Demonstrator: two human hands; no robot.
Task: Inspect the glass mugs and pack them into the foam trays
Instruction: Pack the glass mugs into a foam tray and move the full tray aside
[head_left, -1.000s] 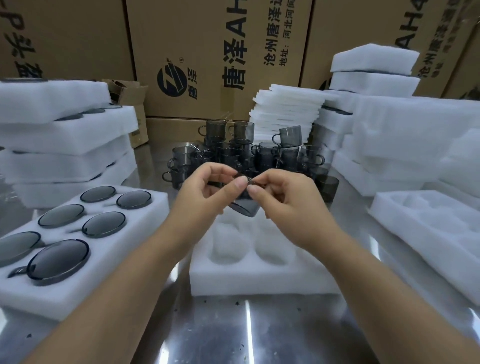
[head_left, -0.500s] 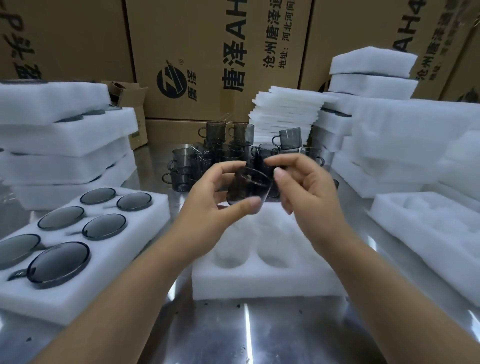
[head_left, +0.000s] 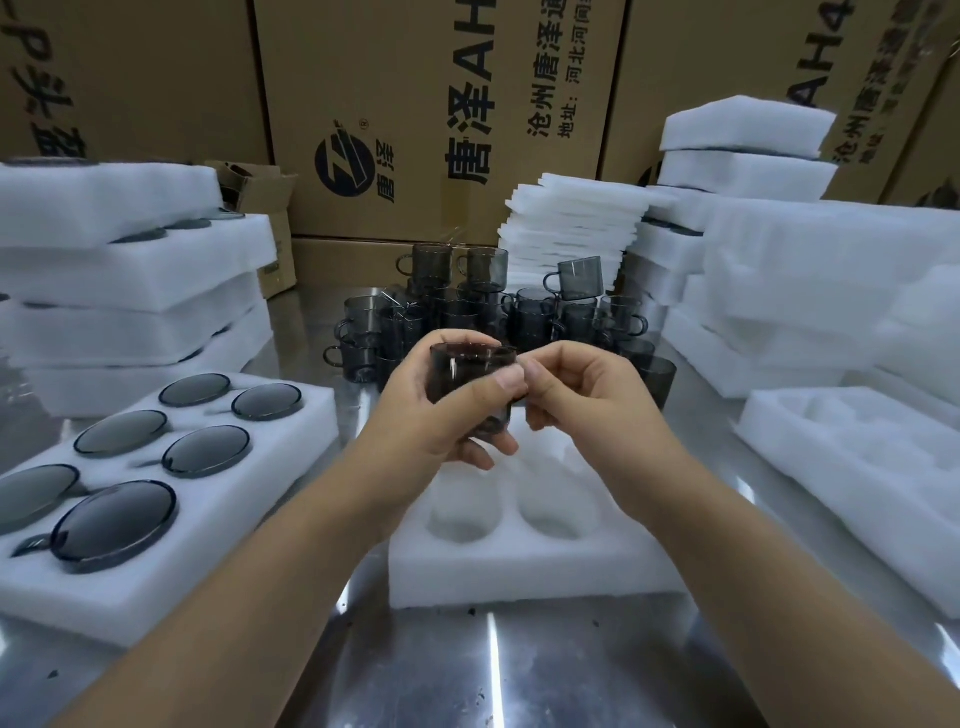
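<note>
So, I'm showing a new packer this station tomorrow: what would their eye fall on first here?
First, the smoky glass mug held up at centre, the left hand gripping it and the right hand pinching its side, above an empty foam tray. Next, the huddle of loose mugs just behind, and the filled tray at left, showing six dark round glass faces.

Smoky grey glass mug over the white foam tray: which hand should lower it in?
Probably left: the left hand wraps the smoky grey glass mug, the right hand only pinches its side, above the white foam tray.
</note>
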